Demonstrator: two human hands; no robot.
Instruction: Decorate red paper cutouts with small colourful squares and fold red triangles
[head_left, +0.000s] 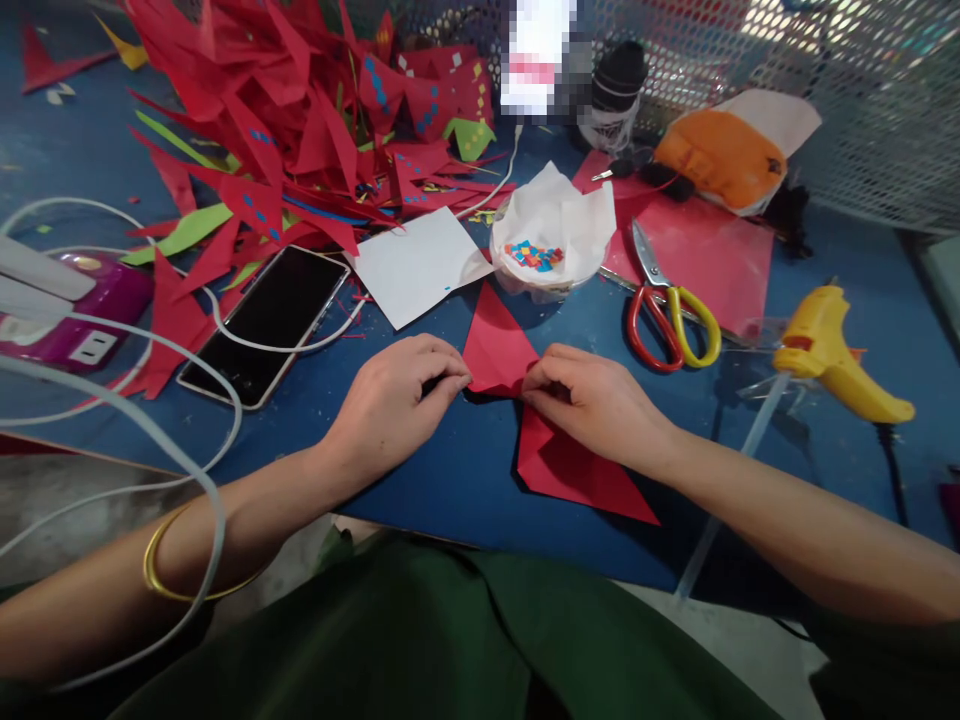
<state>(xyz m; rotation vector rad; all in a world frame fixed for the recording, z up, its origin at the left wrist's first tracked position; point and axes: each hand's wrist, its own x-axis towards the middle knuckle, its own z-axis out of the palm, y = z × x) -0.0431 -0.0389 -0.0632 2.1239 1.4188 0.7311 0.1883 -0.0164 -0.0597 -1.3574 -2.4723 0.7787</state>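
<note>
A folded red paper triangle [496,343] stands point-away at the middle of the blue table. My left hand [401,400] pinches its left lower corner between thumb and finger. At its right lower corner, my right hand [592,395] is closed in a pinch. A second red paper piece [574,465] lies flat under and in front of my right hand, partly covered by it. Just beyond the triangle are a white paper sheet [420,265] and a bowl lined with white paper [592,220], holding small coloured paper bits [534,256].
Many red paper cut-outs [300,130] are heaped at the back left. A phone [262,325], white cables [217,500] and a purple power strip [75,310] occupy the left. Scissors [656,270] and a yellow glue gun [825,340] with its glue stick lie right.
</note>
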